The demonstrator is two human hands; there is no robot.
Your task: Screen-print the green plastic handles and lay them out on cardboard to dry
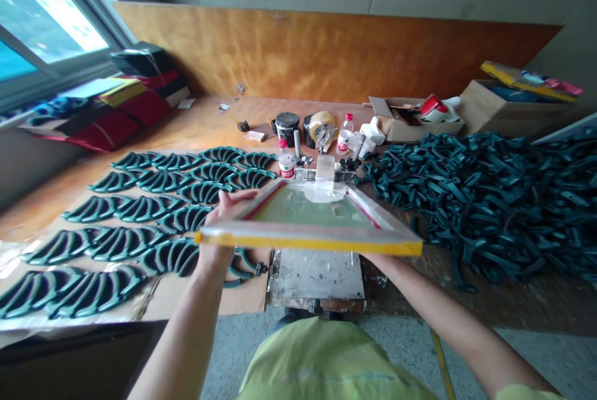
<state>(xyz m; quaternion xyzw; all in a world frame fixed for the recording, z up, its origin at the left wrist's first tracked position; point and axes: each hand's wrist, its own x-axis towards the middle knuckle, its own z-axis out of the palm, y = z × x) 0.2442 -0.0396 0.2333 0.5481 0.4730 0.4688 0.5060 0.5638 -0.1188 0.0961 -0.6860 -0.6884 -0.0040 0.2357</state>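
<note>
A screen-printing frame [308, 243] with yellow tape along its front edge is tilted up over a metal base plate [321, 275]. Its green mesh [298, 207] has a white patch near the rear clamp [325, 170]. My left hand [228, 206] is beside the frame's left rail, thumb apart and fingers stretched toward the rail; the rail partly hides them, and no held object shows. Beneath the frame's right front passes my right forearm [410, 288]; that hand is hidden. Rows of curved dark green parts [140, 241] lie to the left, near my left hand.
A large heap of loose green parts [489, 201] covers the right of the table. Behind the frame stand bottles with red caps [345, 135], a black tub [286, 126] and a tape roll [323, 126]. Cardboard boxes [504, 114] sit back right, red boxes [107, 123] back left.
</note>
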